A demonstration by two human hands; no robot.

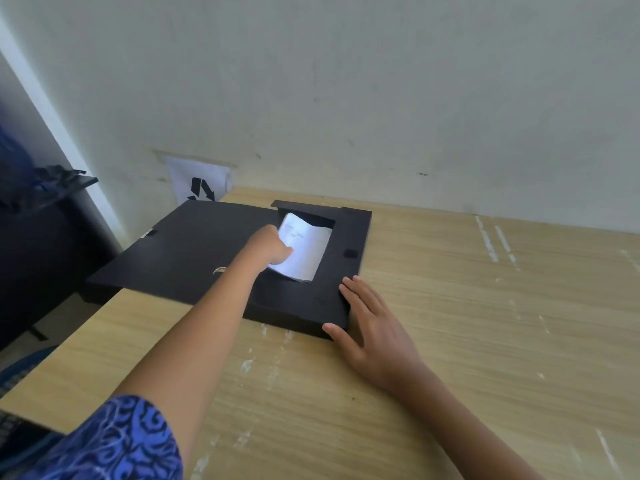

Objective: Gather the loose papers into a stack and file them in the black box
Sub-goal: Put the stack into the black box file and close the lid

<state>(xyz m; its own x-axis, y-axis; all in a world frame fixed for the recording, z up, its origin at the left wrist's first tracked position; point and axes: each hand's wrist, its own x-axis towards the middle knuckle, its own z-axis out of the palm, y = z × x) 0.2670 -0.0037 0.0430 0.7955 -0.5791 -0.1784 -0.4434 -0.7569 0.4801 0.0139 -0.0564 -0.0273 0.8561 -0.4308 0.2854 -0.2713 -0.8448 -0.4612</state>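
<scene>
A blue patterned sleeve [114, 441] fills the lower left of the frame. From it the left arm reaches up toward the middle. The right hand [372, 327] is in the middle of the frame, a bit to the right. It lies flat with its fingers spread, touching the near right corner of the black box [349, 233]. The box sits open on the light wooden worktop [485, 323], with its lid [183, 247] lying flat to the left. The left hand [272, 245] is just above the middle of the frame, curled around the left edge of the papers [304, 247]. The white papers are stacked and sit inside the box, leaning up a little. Farther back, at the upper left, a white sheet with black arrows [201, 185] hangs on the pale wall [381, 81].
</scene>
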